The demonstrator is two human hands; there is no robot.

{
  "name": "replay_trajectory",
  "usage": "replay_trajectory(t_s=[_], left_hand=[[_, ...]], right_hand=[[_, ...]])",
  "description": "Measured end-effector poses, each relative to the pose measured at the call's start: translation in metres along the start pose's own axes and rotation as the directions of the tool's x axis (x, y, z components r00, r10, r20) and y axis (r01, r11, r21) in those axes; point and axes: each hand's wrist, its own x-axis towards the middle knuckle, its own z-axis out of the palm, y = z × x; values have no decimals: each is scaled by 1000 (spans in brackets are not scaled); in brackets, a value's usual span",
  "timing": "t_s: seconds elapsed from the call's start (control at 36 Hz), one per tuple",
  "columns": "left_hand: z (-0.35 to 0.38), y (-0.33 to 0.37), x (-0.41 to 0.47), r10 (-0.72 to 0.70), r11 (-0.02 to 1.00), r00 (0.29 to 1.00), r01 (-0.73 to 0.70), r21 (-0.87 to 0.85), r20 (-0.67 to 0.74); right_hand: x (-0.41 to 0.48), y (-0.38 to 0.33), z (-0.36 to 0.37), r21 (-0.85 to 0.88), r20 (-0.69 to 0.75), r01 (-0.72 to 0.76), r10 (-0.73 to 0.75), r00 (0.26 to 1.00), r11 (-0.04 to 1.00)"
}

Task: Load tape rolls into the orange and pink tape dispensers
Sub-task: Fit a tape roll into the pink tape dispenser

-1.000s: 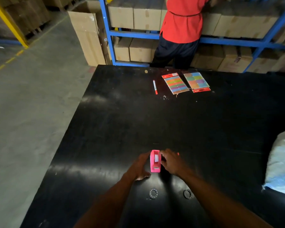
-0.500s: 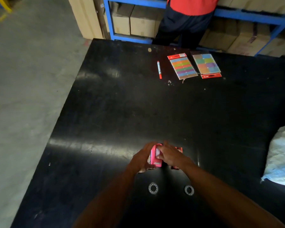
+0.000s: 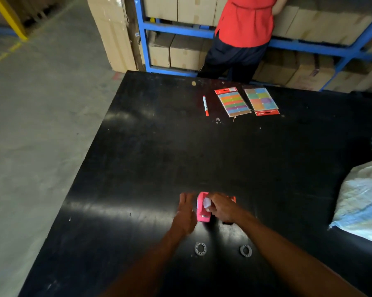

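The pink tape dispenser (image 3: pixel 203 213) stands on the black table (image 3: pixel 180 157), near its front edge. My left hand (image 3: pixel 186 211) grips the dispenser's left side. My right hand (image 3: pixel 221 207) is closed over its top, fingertips on a whitish tape roll (image 3: pixel 207 203) sitting in the dispenser. Behind my right hand only an edge of the orange tape dispenser (image 3: pixel 233 198) shows; the rest is hidden. Two small tape rolls (image 3: pixel 200 249) (image 3: pixel 245 251) lie flat on the table, closer to me than the dispensers.
A red-and-white marker (image 3: pixel 205 105) and two packs of coloured sticky notes (image 3: pixel 233 101) (image 3: pixel 262 101) lie at the table's far side. A white sack (image 3: pixel 365 202) occupies the right edge. A person in a red top (image 3: pixel 245 20) stands at blue shelving with cartons.
My right hand has shifted onto the top of the pink dispenser and now presses the tape roll; my left hand has closed on its side. The camera view has swung up and down.
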Motion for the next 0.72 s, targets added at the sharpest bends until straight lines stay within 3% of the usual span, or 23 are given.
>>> replay_trajectory(t_s=[0.06,0.19,0.44,0.61,0.72], left_hand=[[6,3,-7,-61,992,997,55,-112,-47],[11,29,-31,-166,903,986,164,-397,31],[8,36,-49,-125,869,988,65,-491,-89],[9,40,-68,-158,769,985,80,-635,-67],[7,35,-78,-186,749,982,112,-653,-44]], right_hand=[[-4,0,1,31,-26,7,-7,1000,999],[-27,-10,-5,95,-90,52,-43,995,994],[-63,-14,2,110,-233,165,-136,963,980],[-90,-2,25,247,-282,143,-70,957,958],[-109,4,43,260,-231,77,-15,973,963]])
